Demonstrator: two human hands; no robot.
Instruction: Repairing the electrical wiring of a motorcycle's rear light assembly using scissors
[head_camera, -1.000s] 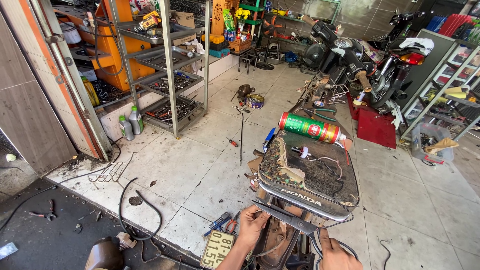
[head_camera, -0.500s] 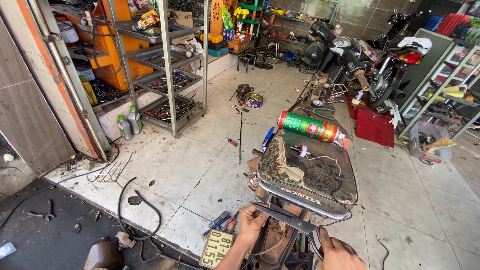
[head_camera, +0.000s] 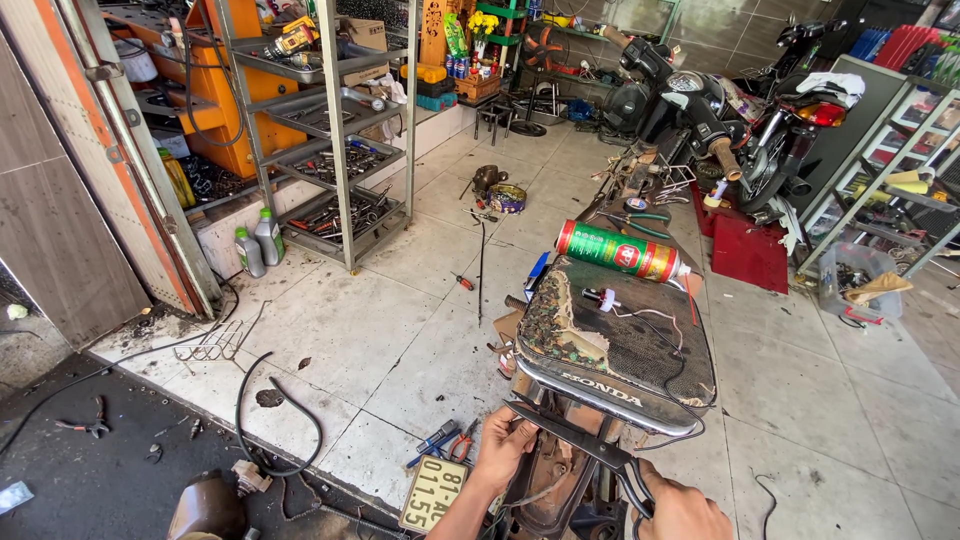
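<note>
Grimy pale tiled floor (head_camera: 400, 330), metal shelving (head_camera: 330, 130) packed with tools. A worn, torn seat (head_camera: 620, 340) carries a glossy green spray can (head_camera: 620, 252). Below its chrome rear rail, left hand (head_camera: 503, 450) pinches something hidden; right hand (head_camera: 685, 510) grips long dark scissors (head_camera: 580, 442), blades parted.

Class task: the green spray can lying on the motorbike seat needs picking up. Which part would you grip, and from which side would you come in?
Grip the spray can around the middle of its round body, coming down from above. It lies on its side across the seat, so the top is open, while the nozzle end points right and is too small to hold well.
</note>
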